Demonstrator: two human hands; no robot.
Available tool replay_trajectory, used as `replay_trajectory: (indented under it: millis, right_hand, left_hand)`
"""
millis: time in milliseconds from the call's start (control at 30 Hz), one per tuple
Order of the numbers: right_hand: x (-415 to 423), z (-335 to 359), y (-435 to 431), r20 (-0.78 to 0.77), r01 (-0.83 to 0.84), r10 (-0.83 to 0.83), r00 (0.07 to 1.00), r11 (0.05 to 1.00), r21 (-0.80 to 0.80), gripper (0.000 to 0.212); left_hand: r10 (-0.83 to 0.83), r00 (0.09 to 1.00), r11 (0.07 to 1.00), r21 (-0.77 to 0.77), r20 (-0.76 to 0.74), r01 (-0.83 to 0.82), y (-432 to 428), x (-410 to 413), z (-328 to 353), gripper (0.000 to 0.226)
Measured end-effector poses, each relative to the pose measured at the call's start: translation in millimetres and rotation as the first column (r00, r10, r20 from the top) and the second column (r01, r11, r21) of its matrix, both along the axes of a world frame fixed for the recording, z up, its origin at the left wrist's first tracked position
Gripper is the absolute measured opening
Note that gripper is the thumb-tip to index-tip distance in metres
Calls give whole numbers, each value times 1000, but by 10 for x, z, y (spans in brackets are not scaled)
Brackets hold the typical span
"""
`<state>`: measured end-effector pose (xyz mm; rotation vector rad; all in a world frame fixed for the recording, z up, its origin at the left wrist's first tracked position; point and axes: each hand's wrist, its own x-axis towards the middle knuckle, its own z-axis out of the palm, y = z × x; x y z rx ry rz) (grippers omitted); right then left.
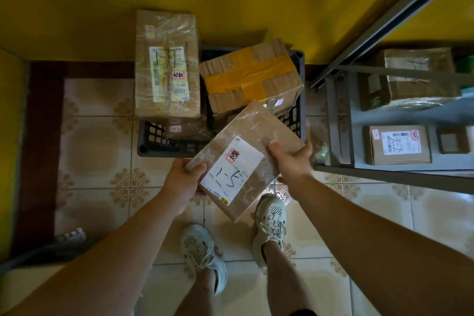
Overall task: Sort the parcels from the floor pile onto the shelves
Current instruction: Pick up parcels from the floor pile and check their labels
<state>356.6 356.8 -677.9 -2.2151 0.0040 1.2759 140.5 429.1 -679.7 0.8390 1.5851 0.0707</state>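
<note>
The sorting is looking partly done. A labelled box (pixel 400 145) and others are already sitting on the shelves (pixel 410 118) at the right, while a long box (pixel 166 64) and a yellow-taped box (pixel 251 77) are waiting in the black crate (pixel 159 150) on the floor. The flat parcel (pixel 256 131) is hanging in the air over the crate's near edge. The left hand (pixel 184 182) is gripping its near-left corner and the right hand (pixel 292 159) its right edge, both thumbs on top.

left forearm (pixel 115 246), right forearm (pixel 372 226): bare | left hand (pixel 179 185), right hand (pixel 295 159): bare | shoes (pixel 202 251): pale grey pair, perforated uppers, laced | shins (pixel 279 264): bare
</note>
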Motion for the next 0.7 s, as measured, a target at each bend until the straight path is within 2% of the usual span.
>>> replay_trajectory:
  millis: [133, 233, 367, 433, 500, 600, 667, 700]
  right_hand:
    - [-144, -69, -12, -56, 41, -37, 998, 996, 73, 116]
    - [-219, -51, -22, -193, 132, -105, 976, 982, 135, 122]
    - [-241, -29, -45, -333, 208, -161, 929, 972, 112, 124]
    - [-250, 1, -60, -372, 234, -179, 911, 966, 107, 117]
    - [-239, 41, -66, -394, 212, -152, 907, 971, 114, 92]
    - [-186, 147, -58, -371, 147, -87, 925, 979, 138, 61]
    - [-148, 325, -35, -337, 114, -51, 940, 979, 170, 59]
    - [-136, 439, -17, -321, 96, -32, 946, 978, 187, 69]
  left_hand:
    - [46, 998, 998, -49, 47, -44, -25, -45, 94, 32]
    - [89, 993, 993, -88, 83, -82, -16, -60, 207, 28]
    - [76, 993, 991, -118, 88, -66, 0, -77, 337, 26]
    - [82, 993, 989, -131, 87, -71, -13, -94, 360, 27]
    - [75, 993, 988, -145, 90, -61, -43, -113, 387, 28]
    - [-30, 996, 989, -145, 82, 42, -103, -162, 482, 27]
    - [-106, 989, 984, -132, 100, 119, -145, -162, 647, 26]
    - [-128, 985, 983, -119, 115, 141, -171, -149, 764, 27]
